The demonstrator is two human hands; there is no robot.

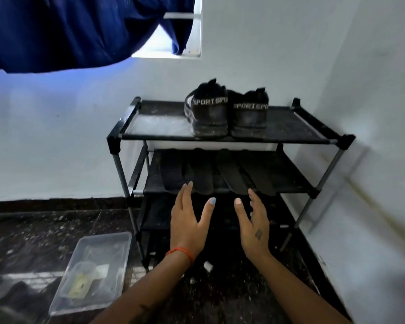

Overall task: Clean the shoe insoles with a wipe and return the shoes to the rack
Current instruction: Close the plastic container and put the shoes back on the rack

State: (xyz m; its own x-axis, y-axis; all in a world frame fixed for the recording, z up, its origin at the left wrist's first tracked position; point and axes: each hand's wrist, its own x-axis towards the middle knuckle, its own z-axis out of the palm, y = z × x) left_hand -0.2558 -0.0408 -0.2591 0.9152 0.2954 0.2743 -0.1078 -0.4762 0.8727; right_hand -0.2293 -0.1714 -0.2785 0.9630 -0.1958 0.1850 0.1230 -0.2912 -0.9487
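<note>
Shoes (227,112), a black pair with "SPORT" lettered across the heels, stand side by side on the top shelf of a black rack (229,139) set in the corner of the room, heels toward the camera. On the shelf below lie several dark insoles (220,171), laid flat and overlapping one another; how many there are is hard to tell, since they blend into the dark shelf (four, perhaps).

Both hands reach toward the front edge of that middle shelf. On the left hand (188,220) the fingers are straight and close together with the thumb spread wide, and the fingertips lie at the shelf edge by the nearest insole; whether they touch it I cannot tell. On the right hand (253,225) the fingers are likewise straight, thumb apart, with the tips just short of the insoles. Neither hand holds anything. An orange thread (180,252) circles the left wrist.

On the speckled dark floor (33,230) to the left sits a clear plastic tray (117,239) with something pale and yellowish inside, too blurred to name. A small white scrap (208,266) lies on the floor between the forearms. The lower shelves of the rack are lost in shadow behind the hands. Blue cloth (68,29) hangs across the upper left, covering part of a bright window (194,31).
</note>
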